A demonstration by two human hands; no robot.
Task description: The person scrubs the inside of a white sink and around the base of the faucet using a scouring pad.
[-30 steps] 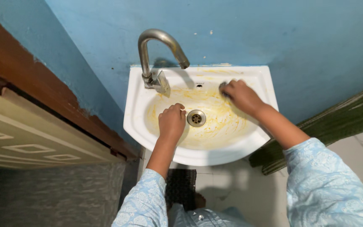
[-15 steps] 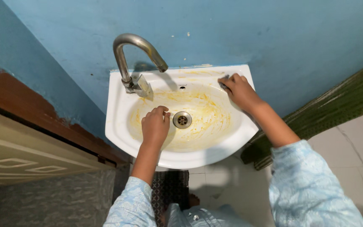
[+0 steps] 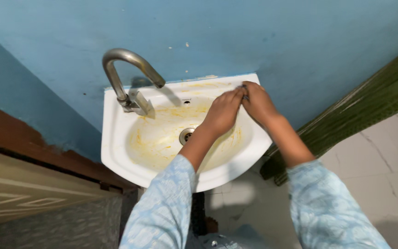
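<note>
The left part of the basin (image 3: 150,143) is free, and a hand can pass there above the drain (image 3: 186,135). At the back left the curved tap (image 3: 127,76) stands over the rim. The blue wall (image 3: 254,41) closes the back. Both hands (image 3: 240,107) fill the back right corner.

Showing 1 white sink (image 3: 116,152), 1 metal tap (image 3: 130,76), 1 drain (image 3: 186,135), 2 hands: left hand (image 3: 224,113), right hand (image 3: 257,103), 2 pale blue sleeves (image 3: 164,207), 1 green curtain (image 3: 369,103).
</note>
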